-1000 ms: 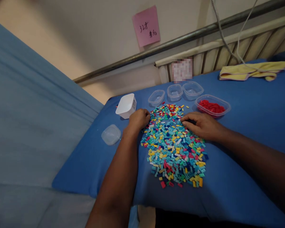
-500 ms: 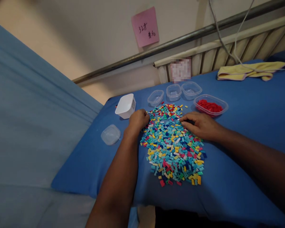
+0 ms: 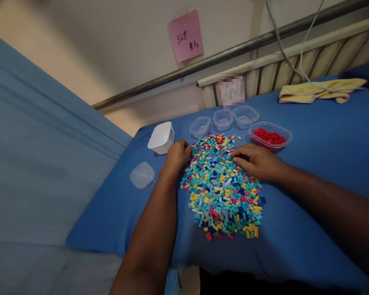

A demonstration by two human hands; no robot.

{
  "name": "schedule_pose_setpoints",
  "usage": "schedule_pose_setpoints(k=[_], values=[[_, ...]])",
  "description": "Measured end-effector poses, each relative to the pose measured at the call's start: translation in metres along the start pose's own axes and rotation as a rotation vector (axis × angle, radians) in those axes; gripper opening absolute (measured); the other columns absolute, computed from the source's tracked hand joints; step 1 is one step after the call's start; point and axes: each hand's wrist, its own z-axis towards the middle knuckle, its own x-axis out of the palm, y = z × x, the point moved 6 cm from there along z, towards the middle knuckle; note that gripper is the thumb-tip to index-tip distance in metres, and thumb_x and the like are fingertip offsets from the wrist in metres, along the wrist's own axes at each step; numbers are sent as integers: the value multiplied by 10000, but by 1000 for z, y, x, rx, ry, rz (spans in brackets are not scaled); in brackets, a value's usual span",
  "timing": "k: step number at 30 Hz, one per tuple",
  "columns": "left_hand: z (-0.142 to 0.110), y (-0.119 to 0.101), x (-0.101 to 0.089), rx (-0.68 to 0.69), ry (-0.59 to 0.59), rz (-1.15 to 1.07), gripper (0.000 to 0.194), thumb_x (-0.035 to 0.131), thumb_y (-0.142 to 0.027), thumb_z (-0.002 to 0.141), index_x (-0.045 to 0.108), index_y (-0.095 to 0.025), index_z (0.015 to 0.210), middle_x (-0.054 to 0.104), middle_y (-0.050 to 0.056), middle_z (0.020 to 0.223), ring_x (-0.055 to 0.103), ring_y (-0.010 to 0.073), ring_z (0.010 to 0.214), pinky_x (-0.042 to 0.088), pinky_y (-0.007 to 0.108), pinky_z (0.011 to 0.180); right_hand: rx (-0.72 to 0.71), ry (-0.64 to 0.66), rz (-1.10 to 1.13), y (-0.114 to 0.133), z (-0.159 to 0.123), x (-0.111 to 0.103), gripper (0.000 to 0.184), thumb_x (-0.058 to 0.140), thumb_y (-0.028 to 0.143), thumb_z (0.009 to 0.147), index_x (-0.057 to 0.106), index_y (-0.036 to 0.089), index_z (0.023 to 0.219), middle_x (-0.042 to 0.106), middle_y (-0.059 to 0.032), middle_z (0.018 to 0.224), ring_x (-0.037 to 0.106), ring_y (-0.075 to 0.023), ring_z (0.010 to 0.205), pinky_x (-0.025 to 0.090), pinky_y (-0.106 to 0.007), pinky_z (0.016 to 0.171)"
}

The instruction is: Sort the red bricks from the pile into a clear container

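Note:
A wide pile of small toy building bricks (image 3: 219,192) in turquoise, blue, yellow, red, pink and white covers the middle of the blue cloth. At its upper left edge rests my left hand (image 3: 177,155), fingers curled in; whatever they hold is hidden. My right hand (image 3: 258,162) reaches in from the right, its thumb and fingers slightly apart with tips touching the bricks. Behind that hand, a clear plastic tub (image 3: 290,141) contains red pieces (image 3: 269,136). Just beyond the left hand, a white box (image 3: 161,138) stands on the cloth.
Three clear tubs, a left one (image 3: 200,128), a middle one (image 3: 223,120) and a right one (image 3: 246,117), line the back. A clear lid (image 3: 142,175) lies at left. A yellow cloth (image 3: 321,92) and a cable sit near the radiator (image 3: 295,61). A blue curtain (image 3: 33,143) hangs at left.
The whole view has shifted slightly, so things appear a little further left. Both hands stay at about the same spots by the pile.

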Motion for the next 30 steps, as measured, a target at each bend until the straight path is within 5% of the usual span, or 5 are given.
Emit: schedule_pose_setpoints(k=[8, 14, 23, 30], values=[[5, 6, 6, -33, 3, -302, 217, 645, -240, 848, 768, -191, 1020, 815, 56, 948, 736, 216, 865, 543, 297, 737, -8, 8, 4, -2, 2, 2, 146, 643, 282, 1030, 782, 257, 1065, 845, -67, 1096, 768, -270, 1018, 574, -419, 910], [5, 22, -2, -61, -66, -383, 410, 544, -196, 888, 813, -152, 1195, 833, 78, 1080, 748, 218, 901, 572, 304, 787, -10, 13, -4, 0, 2, 1, 157, 631, 291, 1033, 782, 252, 1050, 842, -70, 1072, 766, -277, 1002, 565, -421, 884], [-3, 0, 5, 160, 65, -4, 335, 588, -281, 991, 851, -242, 1196, 821, 87, 1239, 745, 279, 1128, 560, 363, 989, 8, 8, 4, 0, 2, 0, 164, 650, 286, 1010, 805, 260, 1058, 846, -74, 1101, 773, -289, 1018, 583, -432, 888], [-1, -7, 9, 132, 173, 49, 313, 589, -276, 994, 844, -236, 1171, 837, 71, 1082, 747, 248, 944, 542, 333, 859, -14, -1, 4, -1, 1, 1, 168, 640, 295, 1029, 797, 250, 1070, 845, -77, 1109, 773, -284, 1021, 580, -434, 895]])
